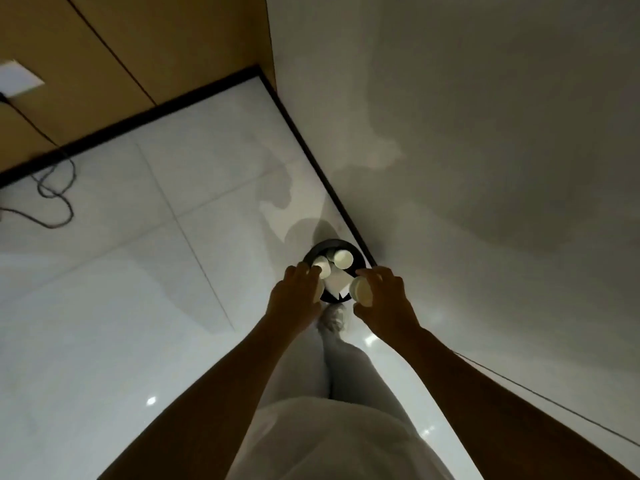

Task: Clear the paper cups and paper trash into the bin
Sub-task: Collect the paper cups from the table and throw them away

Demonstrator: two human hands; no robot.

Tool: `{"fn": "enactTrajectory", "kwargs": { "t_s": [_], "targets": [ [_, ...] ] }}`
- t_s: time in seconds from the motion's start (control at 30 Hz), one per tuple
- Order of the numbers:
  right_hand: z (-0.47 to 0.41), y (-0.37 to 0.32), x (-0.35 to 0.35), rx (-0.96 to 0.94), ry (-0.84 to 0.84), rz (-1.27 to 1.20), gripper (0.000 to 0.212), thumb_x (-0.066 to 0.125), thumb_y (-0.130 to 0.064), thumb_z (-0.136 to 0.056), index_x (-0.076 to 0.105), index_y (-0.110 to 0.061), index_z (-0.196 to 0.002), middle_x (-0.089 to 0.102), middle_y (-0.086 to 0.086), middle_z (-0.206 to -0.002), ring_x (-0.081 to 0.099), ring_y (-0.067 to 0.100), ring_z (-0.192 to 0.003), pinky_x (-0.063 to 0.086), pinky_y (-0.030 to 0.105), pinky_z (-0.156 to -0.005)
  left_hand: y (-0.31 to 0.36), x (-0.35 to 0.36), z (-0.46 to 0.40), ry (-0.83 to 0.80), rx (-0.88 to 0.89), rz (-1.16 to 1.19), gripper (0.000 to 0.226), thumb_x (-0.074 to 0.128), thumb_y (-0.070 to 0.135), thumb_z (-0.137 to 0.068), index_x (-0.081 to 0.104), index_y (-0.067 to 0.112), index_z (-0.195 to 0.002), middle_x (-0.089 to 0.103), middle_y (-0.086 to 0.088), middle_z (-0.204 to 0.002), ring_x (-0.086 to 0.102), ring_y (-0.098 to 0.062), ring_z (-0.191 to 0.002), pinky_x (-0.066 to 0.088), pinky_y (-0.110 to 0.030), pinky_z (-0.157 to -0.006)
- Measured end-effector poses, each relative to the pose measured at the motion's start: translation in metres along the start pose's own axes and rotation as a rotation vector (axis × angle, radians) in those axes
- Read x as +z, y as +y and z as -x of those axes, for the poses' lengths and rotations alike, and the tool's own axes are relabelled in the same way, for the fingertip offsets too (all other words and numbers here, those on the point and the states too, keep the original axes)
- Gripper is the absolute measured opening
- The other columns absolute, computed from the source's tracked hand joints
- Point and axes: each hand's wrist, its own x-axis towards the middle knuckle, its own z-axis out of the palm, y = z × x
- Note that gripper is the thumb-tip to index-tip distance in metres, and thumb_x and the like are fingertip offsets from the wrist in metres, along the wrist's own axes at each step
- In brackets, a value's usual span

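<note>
Right hand [384,299] apparently cupping cup [360,289]

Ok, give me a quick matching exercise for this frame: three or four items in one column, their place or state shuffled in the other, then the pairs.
Items:
1. right hand
2. left hand
3. bin
4. cable

Place or state:
A. loose on the floor by the wood panelling
B. dark and round, beside the wall, cups inside
C. gripping a paper cup
D. over the bin's near rim, no cup clearly held

Pairs: 1-C, 2-D, 3-B, 4-A
</note>
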Motion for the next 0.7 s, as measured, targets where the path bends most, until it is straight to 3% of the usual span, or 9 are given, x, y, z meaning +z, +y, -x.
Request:
{"fn": "enactTrajectory", "kwargs": {
  "t_s": [0.17,0.37,0.53,0.7],
  "targets": [
    [-0.075,0.043,0.058,0.015,-0.042,-0.018,0.062,0.067,-0.02,-0.086,0.038,-0.017,-0.141,0.031,0.007,-0.148,0.033,0.029,-0.131,0.044,0.035,-0.096,-0.023,0.079,-0.055,-0.069,-0.06,0.024,0.056,0.06,0.037,-0.09,0.037,0.017,-0.137,0.044,-0.004,-0.136,0.046,-0.019,-0.123,0.047,-0.029,-0.093],
    [-0.17,0.109,0.133,-0.009,-0.043,0.019,0.061,0.069,-0.018,-0.085,0.042,-0.016,-0.139,0.033,0.009,-0.148,0.033,0.03,-0.131,0.049,0.042,-0.097,-0.05,0.181,-0.131,-0.067,0.027,-0.041,0.064,0.062,0.034,-0.089,0.032,0.017,-0.143,0.036,-0.007,-0.145,0.038,-0.024,-0.132,0.042,-0.034,-0.103],
    [-0.236,0.155,0.192,-0.025,-0.001,0.015,0.061,0.067,-0.02,-0.087,0.038,-0.021,-0.141,0.025,0.006,-0.154,0.028,0.027,-0.137,0.044,0.037,-0.099,-0.086,0.26,-0.18,0.021,0.069,-0.133,0.065,0.081,0.02,-0.071,0.054,0.006,-0.128,0.054,-0.02,-0.131,0.055,-0.037,-0.118,0.049,-0.04,-0.093],
    [-0.275,0.184,0.243,-0.12,0.064,0.099,0.061,0.07,-0.021,-0.086,0.042,-0.018,-0.141,0.025,0.009,-0.156,0.024,0.031,-0.143,0.038,0.038,-0.106,-0.114,0.313,-0.206,0.094,0.156,-0.185,0.061,0.083,0.017,-0.067,0.06,0.004,-0.122,0.056,-0.022,-0.13,0.055,-0.038,-0.119,0.052,-0.045,-0.093]
  ]
}}
